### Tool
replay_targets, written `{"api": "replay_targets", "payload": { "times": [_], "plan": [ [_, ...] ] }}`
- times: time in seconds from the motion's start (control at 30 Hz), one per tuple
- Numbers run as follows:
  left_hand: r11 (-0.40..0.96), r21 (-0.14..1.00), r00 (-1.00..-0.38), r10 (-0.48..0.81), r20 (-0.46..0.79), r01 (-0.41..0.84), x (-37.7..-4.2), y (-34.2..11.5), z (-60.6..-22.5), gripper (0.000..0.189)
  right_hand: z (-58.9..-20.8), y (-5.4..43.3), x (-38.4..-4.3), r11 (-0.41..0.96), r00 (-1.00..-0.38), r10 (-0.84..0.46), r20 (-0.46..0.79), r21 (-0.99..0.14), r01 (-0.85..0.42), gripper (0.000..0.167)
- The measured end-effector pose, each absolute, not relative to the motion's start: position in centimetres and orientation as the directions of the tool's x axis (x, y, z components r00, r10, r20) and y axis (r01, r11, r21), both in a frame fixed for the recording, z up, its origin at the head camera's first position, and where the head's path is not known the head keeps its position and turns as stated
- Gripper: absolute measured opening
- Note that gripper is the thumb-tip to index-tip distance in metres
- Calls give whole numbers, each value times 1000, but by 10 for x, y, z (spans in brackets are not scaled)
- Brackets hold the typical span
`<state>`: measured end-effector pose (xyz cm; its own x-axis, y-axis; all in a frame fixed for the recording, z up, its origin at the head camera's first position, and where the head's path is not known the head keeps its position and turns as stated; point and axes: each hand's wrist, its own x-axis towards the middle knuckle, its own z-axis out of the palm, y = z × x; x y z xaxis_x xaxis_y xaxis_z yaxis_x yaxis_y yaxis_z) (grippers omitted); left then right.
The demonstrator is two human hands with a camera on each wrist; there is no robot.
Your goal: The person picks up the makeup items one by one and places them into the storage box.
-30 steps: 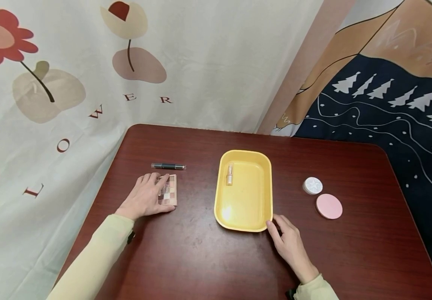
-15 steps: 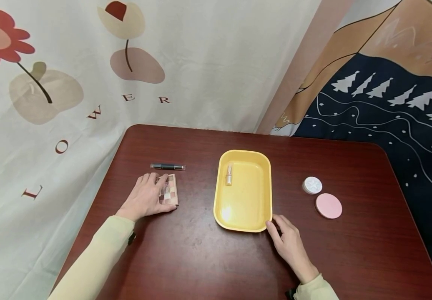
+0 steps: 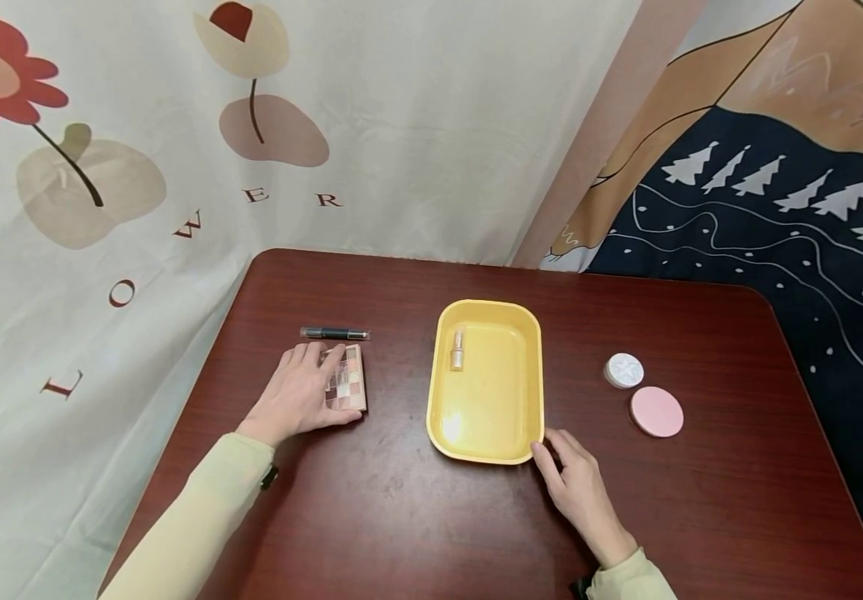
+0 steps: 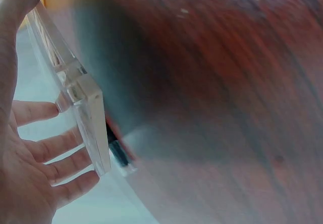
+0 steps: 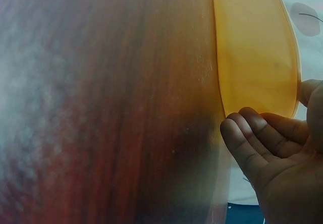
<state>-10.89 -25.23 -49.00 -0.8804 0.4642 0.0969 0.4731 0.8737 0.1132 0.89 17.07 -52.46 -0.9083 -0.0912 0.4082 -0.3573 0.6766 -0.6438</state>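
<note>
At the table's left side, my left hand [image 3: 292,392] grips an eyeshadow palette [image 3: 349,382], thumb at its near edge and fingers over its far part. The left wrist view catches the palette [image 4: 93,118] edge-on, tilted, between the thumb and the fingers, with a see-through lid facing the palm. A yellow tray [image 3: 495,400] stands mid-table, holding a small clear tube like a lipstick [image 3: 457,350]. My right hand [image 3: 580,492] holds the tray's near right corner, thumb at the rim. In the right wrist view several fingertips touch the tray's outer wall [image 5: 257,52].
Just behind the palette lies a dark double-ended makeup pen [image 3: 334,333]. Right of the tray sit a white round case [image 3: 625,371] with a star pattern and a pink round compact [image 3: 657,412]. Printed curtains [image 3: 416,125] hang beyond the table's back edge.
My left hand and the eyeshadow palette have shifted a little to the right, towards the tray. The right hand, the tray and the other items stay in place.
</note>
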Motion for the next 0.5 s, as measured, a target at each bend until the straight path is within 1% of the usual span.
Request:
{"api": "replay_targets", "payload": {
  "times": [0.5],
  "plan": [
    [841,91,-839,513,183,534,-108,-238,-478,112,-523,170,9,690,-907,-91,412,-630,-356,20]
  ]
}}
